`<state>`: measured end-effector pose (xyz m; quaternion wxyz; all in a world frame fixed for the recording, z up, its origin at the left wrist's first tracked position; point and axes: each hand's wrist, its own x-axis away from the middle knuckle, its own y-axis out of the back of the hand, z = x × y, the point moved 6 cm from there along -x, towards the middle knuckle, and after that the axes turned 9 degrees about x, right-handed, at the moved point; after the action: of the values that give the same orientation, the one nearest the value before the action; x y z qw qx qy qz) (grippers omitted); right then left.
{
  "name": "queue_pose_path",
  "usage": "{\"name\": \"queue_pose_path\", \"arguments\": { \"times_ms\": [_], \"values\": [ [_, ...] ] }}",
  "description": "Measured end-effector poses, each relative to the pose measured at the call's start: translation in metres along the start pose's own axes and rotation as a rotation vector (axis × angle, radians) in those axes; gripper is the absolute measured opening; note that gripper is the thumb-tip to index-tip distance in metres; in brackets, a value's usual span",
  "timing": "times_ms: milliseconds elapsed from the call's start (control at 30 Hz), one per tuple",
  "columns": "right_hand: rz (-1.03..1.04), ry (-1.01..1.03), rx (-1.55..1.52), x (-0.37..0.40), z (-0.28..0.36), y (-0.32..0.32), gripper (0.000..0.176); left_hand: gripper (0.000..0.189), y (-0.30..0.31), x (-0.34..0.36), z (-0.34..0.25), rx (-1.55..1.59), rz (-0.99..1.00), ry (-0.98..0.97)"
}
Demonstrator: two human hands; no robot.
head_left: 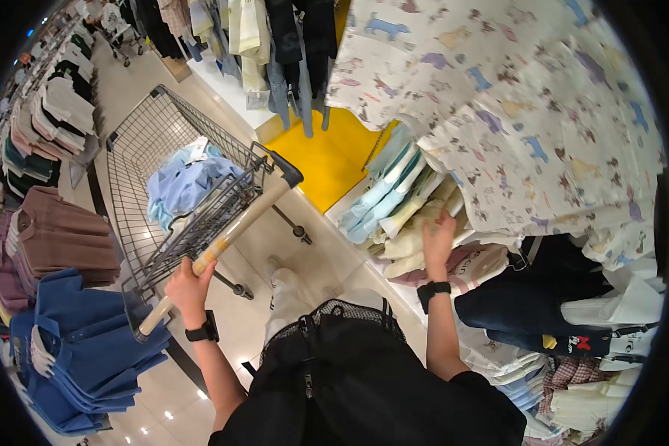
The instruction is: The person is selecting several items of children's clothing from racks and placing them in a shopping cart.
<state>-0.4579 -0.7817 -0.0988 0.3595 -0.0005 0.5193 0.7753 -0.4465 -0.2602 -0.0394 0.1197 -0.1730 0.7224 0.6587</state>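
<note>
My left hand is closed round the handle of a wire shopping cart. Light blue clothes with a white tag lie in the cart. On the right, my right hand touches cream-yellow garments hanging on a low rack, its fingers partly spread. Pale blue garments hang just beyond them, and a pink garment is below my right hand. Whether the right fingers grip any cloth is hard to make out.
Large white printed fabric hangs at the upper right. Blue shirts and brown tops hang along the left. Dark trousers stick out at the right. A yellow panel stands beyond the cart; another cart is far back.
</note>
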Motion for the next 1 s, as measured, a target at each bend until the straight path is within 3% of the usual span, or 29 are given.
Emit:
{"name": "queue_pose_path", "arguments": {
  "times_ms": [100,167,233,333,400,433,467,500,567,667,767,800,833,933,1000],
  "values": [
    [0.162,-0.268,0.055,-0.006,0.006,-0.001,0.052,0.051,-0.004,-0.025,0.014,-0.01,-0.036,0.005],
    [0.158,-0.251,-0.037,-0.018,-0.006,-0.063,0.054,0.051,-0.01,-0.045,0.024,0.001,-0.058,-0.002],
    [-0.083,-0.09,0.081,-0.028,-0.007,-0.098,0.054,0.051,-0.021,-0.068,0.038,0.001,-0.059,-0.011],
    [-0.09,-0.198,-0.106,-0.034,-0.062,-0.126,0.05,0.05,-0.031,-0.094,0.053,0.018,-0.025,-0.027],
    [-0.01,-0.097,0.392,-0.038,-0.067,-0.108,0.046,0.05,-0.034,-0.109,0.061,0.023,-0.019,-0.009],
    [0.057,-0.417,-0.168,-0.031,-0.021,-0.041,0.044,0.05,-0.038,-0.126,0.068,0.01,-0.034,0.016],
    [-0.044,-0.377,0.023,-0.029,-0.039,-0.047,0.045,0.05,-0.038,-0.129,0.072,-0.004,-0.025,0.023],
    [-0.037,-0.282,0.026,-0.022,-0.103,-0.057,0.048,0.05,-0.043,-0.135,0.077,-0.007,-0.014,0.021],
    [0.081,-0.526,0.112,-0.003,-0.099,-0.018,0.048,0.049,-0.047,-0.151,0.084,-0.019,-0.026,0.004],
    [-0.085,-0.487,0.197,0.024,-0.118,0.002,0.045,0.05,-0.056,-0.173,0.098,-0.013,-0.04,0.019],
    [-0.031,-0.677,0.233,0.04,-0.09,0.006,0.044,0.051,-0.064,-0.191,0.107,-0.03,-0.038,0.037],
    [-0.036,-0.551,0.279,0.04,-0.099,-0.009,0.044,0.052,-0.063,-0.198,0.113,-0.032,-0.039,0.044],
    [-0.263,-0.46,0.318,0.039,-0.077,-0.028,0.041,0.053,-0.064,-0.209,0.111,-0.021,-0.04,0.032],
    [-0.185,-0.612,-0.037,0.021,-0.023,-0.05,0.037,0.056,-0.079,-0.219,0.126,-0.04,0.043,0.104],
    [-0.249,-0.433,0.007,0.007,0.012,-0.071,0.035,0.057,-0.08,-0.227,0.127,-0.026,0.073,0.104]
  ]
}}
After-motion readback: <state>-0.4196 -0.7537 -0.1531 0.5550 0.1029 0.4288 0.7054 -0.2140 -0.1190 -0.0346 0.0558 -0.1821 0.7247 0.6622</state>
